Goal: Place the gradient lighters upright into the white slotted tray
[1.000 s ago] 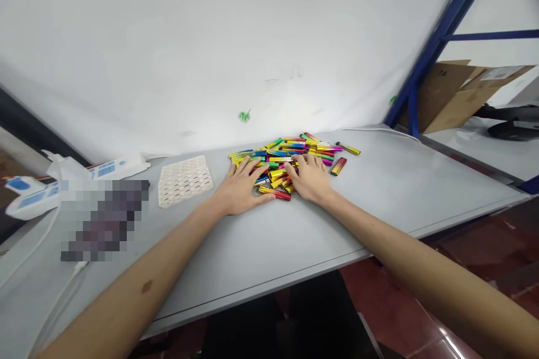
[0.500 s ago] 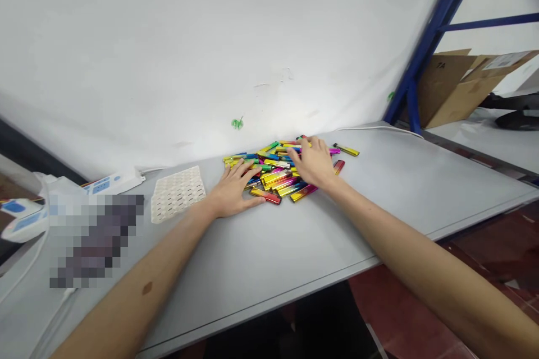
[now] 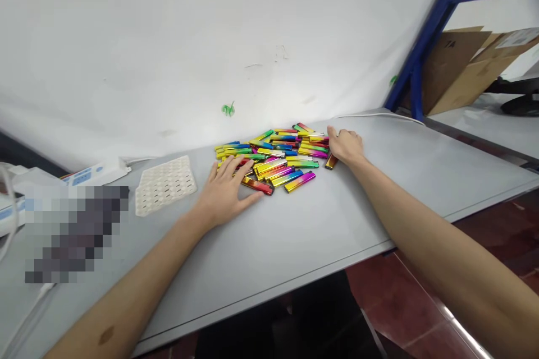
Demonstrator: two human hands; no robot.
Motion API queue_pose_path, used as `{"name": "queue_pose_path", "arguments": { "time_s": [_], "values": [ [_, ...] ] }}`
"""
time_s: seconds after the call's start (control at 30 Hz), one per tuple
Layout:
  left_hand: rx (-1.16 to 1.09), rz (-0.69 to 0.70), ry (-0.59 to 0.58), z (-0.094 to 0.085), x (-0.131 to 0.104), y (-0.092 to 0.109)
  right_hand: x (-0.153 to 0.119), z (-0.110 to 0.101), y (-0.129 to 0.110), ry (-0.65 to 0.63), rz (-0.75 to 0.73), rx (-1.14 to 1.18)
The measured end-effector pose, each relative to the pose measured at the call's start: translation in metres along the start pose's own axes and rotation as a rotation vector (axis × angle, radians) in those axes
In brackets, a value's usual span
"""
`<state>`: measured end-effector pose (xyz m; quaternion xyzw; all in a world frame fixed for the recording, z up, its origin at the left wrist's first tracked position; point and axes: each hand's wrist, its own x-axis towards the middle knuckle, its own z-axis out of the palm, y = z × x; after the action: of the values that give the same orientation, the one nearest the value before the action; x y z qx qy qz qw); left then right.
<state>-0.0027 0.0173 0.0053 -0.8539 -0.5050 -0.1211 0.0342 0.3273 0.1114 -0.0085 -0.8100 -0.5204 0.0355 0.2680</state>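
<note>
A loose heap of shiny lighters (image 3: pixel 269 168) in yellow, red, blue, green and magenta lies on the grey table against the white wall. My left hand (image 3: pixel 223 188) rests over the heap's left front side, fingers spread, the thumb by a red lighter (image 3: pixel 257 185). It lies flat and grips nothing that I can see. At the heap's right end is my right hand (image 3: pixel 347 146), knuckles up and fingers bent down out of sight. One dark-ended lighter (image 3: pixel 330 162) pokes out beside it, partly covered. Whether the right hand holds anything is hidden.
Left of the heap lies a cream tray with rows of holes (image 3: pixel 165 186). Farther left are a white power strip (image 3: pixel 95 174), a blurred-out dark object (image 3: pixel 80 235) and cables. A blue metal frame (image 3: pixel 433 39) and cardboard boxes (image 3: pixel 467 70) stand at the right.
My right hand has moved from on top of the heap to its right end, covering the stray lighter there. My left hand stays on the left side. The view has shifted slightly.
</note>
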Motion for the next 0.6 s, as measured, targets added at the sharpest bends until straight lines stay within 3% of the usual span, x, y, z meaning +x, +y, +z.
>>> {"name": "queue_pose_path", "arguments": {
  "time_s": [0.17, 0.6],
  "values": [
    [-0.032, -0.145, -0.051, 0.004, -0.002, -0.001, -0.003, 0.005, -0.01, -0.017, -0.052, -0.015],
    [-0.09, -0.072, -0.122, 0.005, 0.004, -0.01, -0.005, 0.008, -0.014, -0.034, -0.103, -0.054]
  ]
}}
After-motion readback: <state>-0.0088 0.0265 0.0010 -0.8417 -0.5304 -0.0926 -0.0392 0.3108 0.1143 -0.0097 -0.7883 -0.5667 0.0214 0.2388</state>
